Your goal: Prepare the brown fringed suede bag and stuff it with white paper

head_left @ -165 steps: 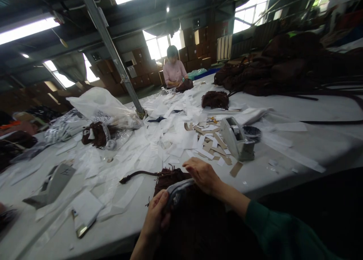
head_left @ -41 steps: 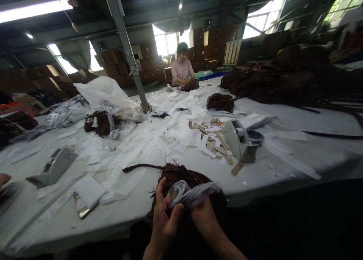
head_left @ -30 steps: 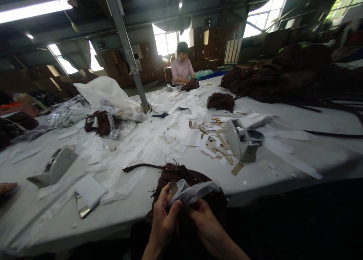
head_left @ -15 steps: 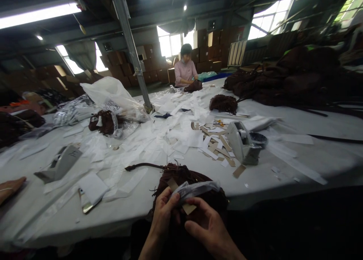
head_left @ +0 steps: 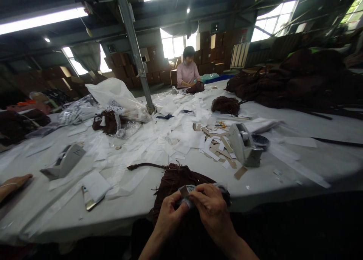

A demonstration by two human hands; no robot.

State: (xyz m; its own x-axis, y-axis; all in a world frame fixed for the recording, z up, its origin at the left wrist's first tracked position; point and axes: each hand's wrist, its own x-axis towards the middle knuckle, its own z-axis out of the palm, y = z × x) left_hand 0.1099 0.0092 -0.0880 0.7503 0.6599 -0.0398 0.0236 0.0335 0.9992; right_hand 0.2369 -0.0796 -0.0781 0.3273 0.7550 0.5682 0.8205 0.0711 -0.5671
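Before me at the table's near edge lies a dark brown fringed bag point(head_left: 171, 178), its strap end stretched out to the left. My left hand point(head_left: 171, 211) is closed around a crumpled, greyish translucent wrapping point(head_left: 184, 203) over the bag. A short brown cardboard strip point(head_left: 184, 191) lies across that wrapping, between my hands. My right hand point(head_left: 211, 205) pinches at the strip's right side, fingertips close to my left thumb. Whatever is inside the wrapping is hidden, and my right fingers cover part of the strip.
A tape dispenser point(head_left: 244, 144) stands right of loose cardboard strips point(head_left: 218, 144); another dispenser point(head_left: 64, 161) is at left. A phone point(head_left: 88, 199) lies partly under white paper. Brown bags point(head_left: 283, 78) are heaped at far right. A co-worker point(head_left: 187, 71) sits across the table point(head_left: 272, 173).
My right hand has moved up and left, from open fingers beneath the wrapping to a pinch at the cardboard strip. The strip now sits folded over the wrapping. The view has shifted slightly.
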